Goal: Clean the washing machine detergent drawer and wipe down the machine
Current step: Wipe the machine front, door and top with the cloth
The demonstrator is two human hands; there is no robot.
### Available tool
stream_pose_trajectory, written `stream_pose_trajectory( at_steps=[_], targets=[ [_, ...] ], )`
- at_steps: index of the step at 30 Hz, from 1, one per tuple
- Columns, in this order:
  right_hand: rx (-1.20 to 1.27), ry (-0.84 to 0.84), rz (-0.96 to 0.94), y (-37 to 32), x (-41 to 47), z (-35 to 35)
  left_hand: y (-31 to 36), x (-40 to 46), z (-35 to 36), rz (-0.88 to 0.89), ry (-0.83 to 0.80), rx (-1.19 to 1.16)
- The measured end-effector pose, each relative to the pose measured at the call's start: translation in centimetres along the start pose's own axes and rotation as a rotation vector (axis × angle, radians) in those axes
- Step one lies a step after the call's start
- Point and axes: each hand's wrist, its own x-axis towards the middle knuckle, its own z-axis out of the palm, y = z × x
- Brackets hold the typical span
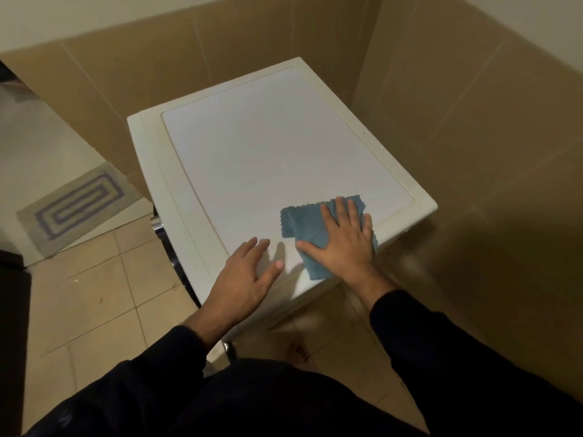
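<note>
Washing machine (pixel 252 146) in tiled corner, walls behind and right. Cloth (pixel 310 234) on machine top, near corner; right hand (pixel 344 241) flat on cloth. Left hand (pixel 249 279) on top, left of cloth. Mat (pixel 75 209) on floor, left of machine.

Head-worn view, steeply downward, seemingly close

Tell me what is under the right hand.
The right hand presses flat on a blue cloth lying on the washer top near its front right corner. The cloth and top beneath the palm are covered, so their state is unseen.
</note>
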Motion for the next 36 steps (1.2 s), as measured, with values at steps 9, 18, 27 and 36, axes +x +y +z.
stream_pose_trajectory(
  at_steps=[9,18,27,36],
  targets=[
    [0.024,-0.023,-0.197,-2.2,-3.7,1.7,2.9,1.7,1.3,0.116,-0.07,0.045],
    [-0.004,0.005,-0.029,-0.1,0.1,0.1,3.4,2.5,1.9,0.135,-0.119,0.003],
    [0.029,-0.011,-0.274,1.9,-3.8,1.4,4.6,2.3,2.6,0.181,-0.089,-0.046],
    [-0.014,0.02,0.101,2.6,2.5,-0.3,7.1,3.4,2.8,0.197,-0.134,-0.024]
  ],
)
